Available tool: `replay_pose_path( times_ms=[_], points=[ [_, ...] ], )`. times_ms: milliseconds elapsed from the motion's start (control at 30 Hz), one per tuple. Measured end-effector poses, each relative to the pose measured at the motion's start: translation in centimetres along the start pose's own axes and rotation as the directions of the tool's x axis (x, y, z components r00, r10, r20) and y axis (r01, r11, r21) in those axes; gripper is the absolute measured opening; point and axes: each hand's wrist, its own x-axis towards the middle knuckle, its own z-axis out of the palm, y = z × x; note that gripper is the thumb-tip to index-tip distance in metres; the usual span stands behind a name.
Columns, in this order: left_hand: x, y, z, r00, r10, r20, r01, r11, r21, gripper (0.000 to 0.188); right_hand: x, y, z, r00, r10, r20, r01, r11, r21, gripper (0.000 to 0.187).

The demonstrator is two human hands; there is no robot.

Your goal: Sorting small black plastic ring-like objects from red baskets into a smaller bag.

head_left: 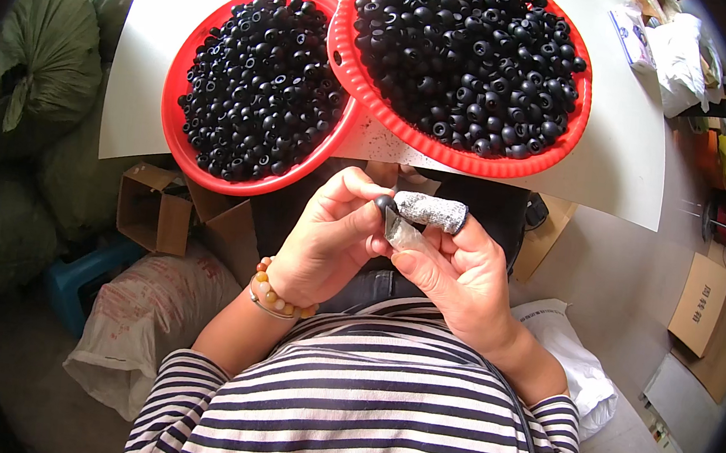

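Note:
My left hand pinches a small black round cap between thumb and fingertips, just in front of the table. A beaded bracelet and a thin bangle circle that wrist. In my right hand is a small blade with a pale wrapped grip, its thin pointed end close against the cap. Whether the edge touches the cap, I cannot tell. A speckled grey-white finger sleeve covers the right index finger. Beyond my hands, two red plastic basins, a left one and a right one, hold heaps of similar black caps.
Both basins rest on a white table, overlapping its near edge, with dark crumbs between them. Green sacks and a printed woven sack stand at left near an open cardboard box. At right lie a white bag and flattened cardboard.

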Motion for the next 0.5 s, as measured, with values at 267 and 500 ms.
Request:
replay_pose_path(
  times_ms=[267,500],
  points=[
    [0.05,-0.05,0.21,1.000,0.021,0.013,-0.021,0.999,0.035,0.010,-0.04,-0.10,0.05,1.000,0.001,-0.007,-0.001,1.000,0.012,0.034],
    [0.01,-0.02,0.44,0.997,0.073,0.023,-0.075,0.990,0.118,0.008,-0.13,-0.09,-0.08,1.000,0.012,-0.007,-0.012,0.999,0.052,0.032]
  ],
)
